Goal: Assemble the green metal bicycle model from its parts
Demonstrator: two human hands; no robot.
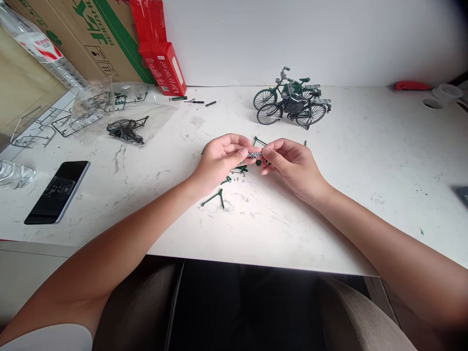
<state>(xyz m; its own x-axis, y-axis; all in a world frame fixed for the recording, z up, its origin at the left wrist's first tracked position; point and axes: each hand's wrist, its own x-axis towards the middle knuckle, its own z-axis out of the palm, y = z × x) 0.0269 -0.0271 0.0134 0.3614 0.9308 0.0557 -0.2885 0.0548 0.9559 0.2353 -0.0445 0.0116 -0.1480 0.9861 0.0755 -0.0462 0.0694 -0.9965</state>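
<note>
Between my hands is a small silver metal part point(255, 155), pinched at both ends. My left hand point(226, 158) has thumb and fingers closed on its left end. At its right end, the thumb and index finger of my right hand point(288, 163) are pressed together on it. Under and around the hands lie small green pieces and tiny screws, partly hidden by the fingers. A forked green piece point(219, 195) rests on the white table point(256, 234) nearer to me.
Two model bicycles, one black point(292, 112) and one green point(265, 99), stand behind my hands. To the left are bagged parts point(127, 130), a phone point(57, 192), a bottle point(44, 47), a red package point(164, 68) and small screwdrivers point(206, 105).
</note>
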